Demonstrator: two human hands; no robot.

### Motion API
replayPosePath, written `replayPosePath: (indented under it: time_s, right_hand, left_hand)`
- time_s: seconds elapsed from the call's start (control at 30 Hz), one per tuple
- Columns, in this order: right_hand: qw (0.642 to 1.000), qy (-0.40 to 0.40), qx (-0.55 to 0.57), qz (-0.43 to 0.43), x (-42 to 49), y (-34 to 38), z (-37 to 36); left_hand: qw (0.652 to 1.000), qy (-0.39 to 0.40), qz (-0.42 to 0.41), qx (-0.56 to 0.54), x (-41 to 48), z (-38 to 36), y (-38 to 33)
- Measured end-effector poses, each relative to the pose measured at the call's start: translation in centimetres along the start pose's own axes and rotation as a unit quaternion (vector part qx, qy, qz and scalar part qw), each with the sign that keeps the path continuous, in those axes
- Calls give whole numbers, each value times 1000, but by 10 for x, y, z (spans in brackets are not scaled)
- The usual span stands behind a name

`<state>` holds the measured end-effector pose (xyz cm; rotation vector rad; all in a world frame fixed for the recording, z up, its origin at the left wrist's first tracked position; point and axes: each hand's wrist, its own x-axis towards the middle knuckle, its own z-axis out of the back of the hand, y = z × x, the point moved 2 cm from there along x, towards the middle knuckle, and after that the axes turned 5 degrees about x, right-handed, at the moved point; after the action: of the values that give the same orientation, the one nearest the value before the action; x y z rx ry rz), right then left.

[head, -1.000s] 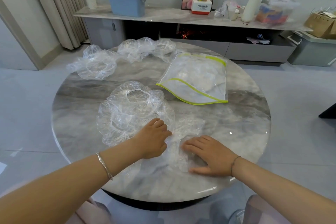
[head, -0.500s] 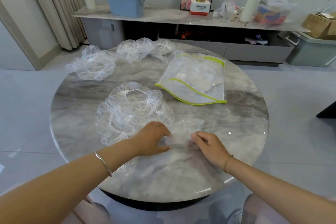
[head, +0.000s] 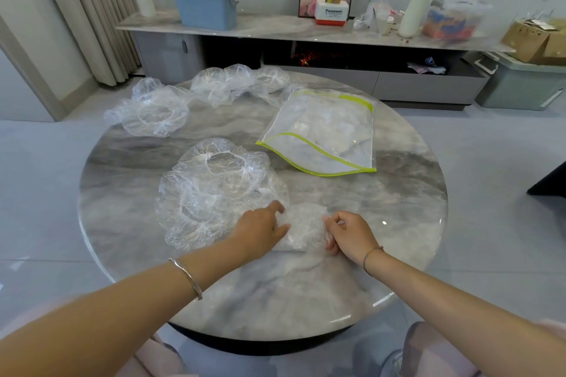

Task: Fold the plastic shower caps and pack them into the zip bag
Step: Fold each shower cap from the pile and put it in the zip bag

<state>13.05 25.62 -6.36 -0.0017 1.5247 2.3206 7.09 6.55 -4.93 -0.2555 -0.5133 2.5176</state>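
Seen from the head camera, the round worktop [head: 382, 208] is glossy grey-veined marble with a thin bright rim. Close to its near edge lies a folded shower cap [head: 303, 226]: thin, clear, crinkled plastic pressed into a squat pad, its straight near edge running left to right. The left hand [head: 260, 231] holds the pad's left side, its fingers [head: 277, 207] curled and pinching the film against the thumb. The right hand [head: 352, 234] holds the right side the same way, fingers [head: 332, 219] curled narrow around the plastic. A metal bangle [head: 186, 277] circles the left wrist and a thin cord [head: 372, 254] the right.

Just left of the pad, touching the left hand, a heap of loose caps [head: 214, 190] billows up, their gathered elastic rims forming puckered rings. More caps [head: 156, 113] lie at the far left, overhanging the edge, and another cluster [head: 239, 82] sits at the far side.

To the right of centre lies the zip bag [head: 324, 135], flat, clear and rectangular with yellow-green trim. Its long axis runs near to far, leaning slightly left, with a green band across the far end and a lens-shaped green-edged end facing near. Crumpled clear plastic shows inside it; how many caps cannot be told.

Beyond, a blue lidded bin [head: 205, 3] stands on a long marble-topped sideboard [head: 275, 29]
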Motion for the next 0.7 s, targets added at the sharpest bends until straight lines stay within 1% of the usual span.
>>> replayPosePath:
  time_s: [0.03, 0.1, 0.17, 0.2, 0.23, 0.27, 0.3, 0.33, 0.37, 0.4, 0.43, 0.47, 0.5, 0.53, 0.57, 0.6, 0.7]
  right_hand:
    - [1000, 0, -10, -4, 2, 0, 0]
    - [999, 2, -35, -9, 6, 1, -2]
    - [998, 4, -64, -17, 7, 3, -3]
    - [997, 3, -73, -20, 8, 4, -4]
    - [996, 2, -83, -24, 8, 4, -4]
    - [995, 1, -92, -28, 8, 5, -4]
    - [994, -5, -103, -26, 8, 6, -4]
    - [992, -19, -126, -5, 7, 7, -4]
    - [984, -37, -168, 43, 5, 8, -3]
    - [966, -59, -219, 123, 3, 9, -3]
    - [938, -65, -268, 211, 2, 10, -4]
    - [904, -54, -307, 292, 0, 10, -5]
    - [872, -35, -338, 352, -2, 11, -7]
    - [847, -9, -364, 387, -4, 8, -9]
    - [829, 15, -392, 397, -6, 4, -10]
    - [820, 41, -420, 388, -6, -1, -11]
    - [819, 98, -469, 315, -12, -10, -9]
  left_hand:
    - [998, -47, -21, 36, 0, 0, -2]
    - [982, -135, -99, 81, -2, 1, -8]
    - [954, -174, -210, 126, -2, -1, -16]
    - [938, -179, -256, 153, -1, -4, -16]
    - [929, -168, -275, 182, 0, -10, -16]
    - [935, -127, -262, 201, 1, -15, -16]
    - [946, -87, -228, 214, 0, -17, -16]
    - [953, -48, -192, 229, 0, -22, -11]
    - [959, -5, -156, 236, 1, -27, -5]
    - [960, 26, -136, 243, 2, -31, 0]
    - [957, 38, -137, 254, 2, -33, 3]
    - [953, 45, -144, 261, 4, -35, 5]
    - [953, 49, -151, 258, 6, -37, 7]
    - [953, 49, -161, 254, 7, -37, 6]
    - [952, 50, -163, 256, 8, -38, 6]
    - [951, 54, -161, 259, 9, -39, 7]
    - [957, 52, -147, 245, 8, -36, 5]
